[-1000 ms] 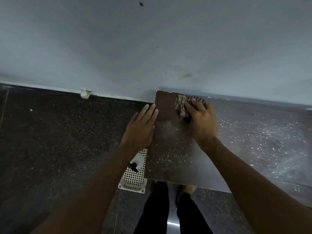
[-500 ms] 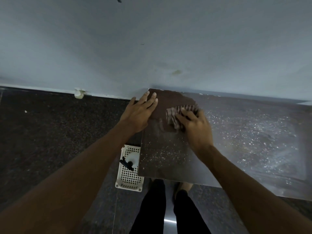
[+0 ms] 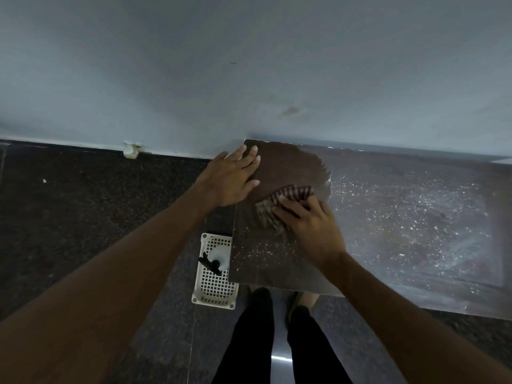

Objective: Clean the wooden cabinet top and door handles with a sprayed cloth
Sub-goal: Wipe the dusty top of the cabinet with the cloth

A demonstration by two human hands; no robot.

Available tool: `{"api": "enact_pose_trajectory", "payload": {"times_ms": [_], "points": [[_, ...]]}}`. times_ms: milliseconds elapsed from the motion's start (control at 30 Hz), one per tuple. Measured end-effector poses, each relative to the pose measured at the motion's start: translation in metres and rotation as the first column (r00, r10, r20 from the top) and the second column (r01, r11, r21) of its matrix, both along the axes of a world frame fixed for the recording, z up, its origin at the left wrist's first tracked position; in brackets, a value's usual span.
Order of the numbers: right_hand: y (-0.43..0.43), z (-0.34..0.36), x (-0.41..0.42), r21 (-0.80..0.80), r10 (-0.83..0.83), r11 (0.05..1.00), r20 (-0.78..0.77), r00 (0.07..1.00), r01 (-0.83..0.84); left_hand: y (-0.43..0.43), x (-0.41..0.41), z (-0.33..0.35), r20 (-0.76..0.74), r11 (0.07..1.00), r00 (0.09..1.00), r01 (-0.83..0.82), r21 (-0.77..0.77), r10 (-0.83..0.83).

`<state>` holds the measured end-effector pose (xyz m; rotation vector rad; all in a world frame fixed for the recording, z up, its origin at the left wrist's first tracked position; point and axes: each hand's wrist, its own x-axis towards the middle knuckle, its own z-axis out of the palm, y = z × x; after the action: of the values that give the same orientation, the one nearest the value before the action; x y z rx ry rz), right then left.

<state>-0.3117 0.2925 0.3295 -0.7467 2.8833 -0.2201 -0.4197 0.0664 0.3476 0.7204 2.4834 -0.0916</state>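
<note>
The right hand (image 3: 310,228) presses a bunched red-and-white striped cloth (image 3: 288,196) onto the dark brown wooden cabinet top (image 3: 401,217) near its back-left corner, with the fingers spread over the cloth. The left hand (image 3: 230,181) lies flat with straight fingers on the top's left edge. White specks cover the top right of the cloth. Below its left edge, a white plastic lattice basket (image 3: 213,289) holds a white spray bottle with a black trigger (image 3: 219,256).

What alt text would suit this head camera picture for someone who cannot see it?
A person's right hand presses a striped cloth on a dusty wooden cabinet top, where a wiped patch shows at the far left corner; the left hand rests flat on the cabinet's left edge. A white basket holding a spray bottle stands on the floor beside it.
</note>
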Motion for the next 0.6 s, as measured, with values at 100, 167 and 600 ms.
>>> {"api": "enact_pose_trajectory", "payload": {"times_ms": [100,167,600], "points": [[-0.025,0.005,-0.002,-0.002,-0.15,0.989,0.011,0.989,0.15,0.002,-0.001,-0.001,0.0,0.999,0.999,-0.035,0.03,0.035],[-0.046,0.005,0.01,-0.038,-0.196,0.98,0.042,0.98,0.198,0.004,0.001,-0.002,-0.017,0.999,0.999,-0.045,0.029,0.045],[-0.052,0.001,0.022,-0.051,-0.258,0.964,0.053,0.965,0.261,0.007,0.002,-0.008,0.004,0.997,0.997,-0.077,0.021,0.077]]}}
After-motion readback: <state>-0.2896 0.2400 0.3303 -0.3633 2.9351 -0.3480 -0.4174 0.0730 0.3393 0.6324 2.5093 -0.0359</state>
